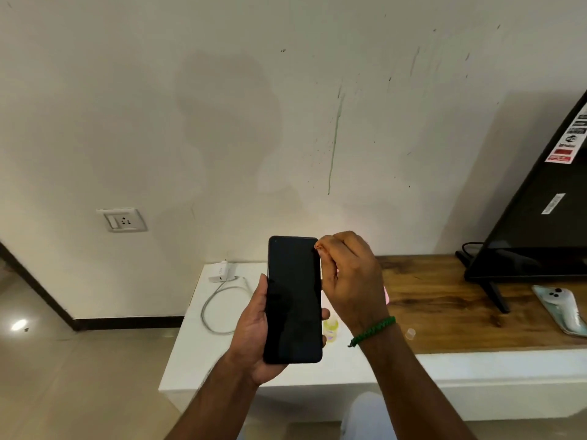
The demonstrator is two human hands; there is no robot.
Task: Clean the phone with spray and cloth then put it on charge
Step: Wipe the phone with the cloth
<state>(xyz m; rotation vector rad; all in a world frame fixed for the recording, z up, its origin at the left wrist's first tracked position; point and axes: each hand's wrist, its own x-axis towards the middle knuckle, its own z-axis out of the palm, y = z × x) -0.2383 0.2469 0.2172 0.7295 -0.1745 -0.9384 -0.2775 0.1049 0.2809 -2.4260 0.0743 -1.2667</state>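
My left hand (254, 338) grips a black phone (293, 300) upright above the table, dark screen facing me. My right hand (349, 277) is at the phone's top right edge, fingers curled round a pink cloth (386, 295). The hand hides most of the cloth. Only slivers show at the fingertips and behind the palm. A small yellow spray bottle (330, 330) stands on the white table top (197, 354) just behind the phone, its clear cap (410, 333) lying to the right. A white charger (220, 272) and its looped cable (213, 312) lie at the table's back left.
A wall socket (122, 220) sits on the wall to the left, above the floor. A black TV (540, 223) stands on the wooden part of the table (444, 300) at right. A second phone (563, 309) lies face down in front of it.
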